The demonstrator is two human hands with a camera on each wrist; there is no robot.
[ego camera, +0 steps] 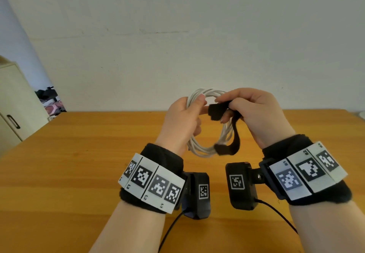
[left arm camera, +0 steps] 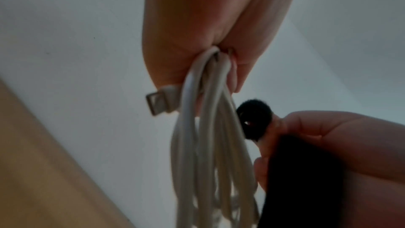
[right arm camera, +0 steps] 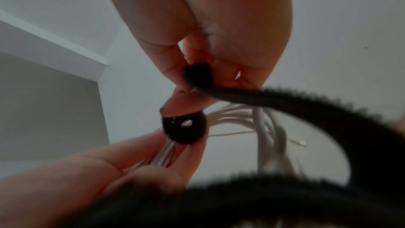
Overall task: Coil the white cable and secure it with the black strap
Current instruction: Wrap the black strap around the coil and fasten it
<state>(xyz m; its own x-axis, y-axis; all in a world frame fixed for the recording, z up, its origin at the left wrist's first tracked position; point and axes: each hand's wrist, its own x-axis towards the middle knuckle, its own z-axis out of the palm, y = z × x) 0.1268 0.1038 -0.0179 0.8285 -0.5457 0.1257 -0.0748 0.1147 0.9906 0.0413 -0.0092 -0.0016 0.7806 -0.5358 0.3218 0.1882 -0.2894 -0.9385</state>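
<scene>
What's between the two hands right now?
In the head view, the free end of the black strap sits between the left hand and right hand, with the coiled white cable spanning both.

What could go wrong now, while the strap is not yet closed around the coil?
The left hand grips the white cable coil on one side only, so loops may spring loose. The black strap, pinched by the right hand, hangs slack and might stick to itself.
</scene>
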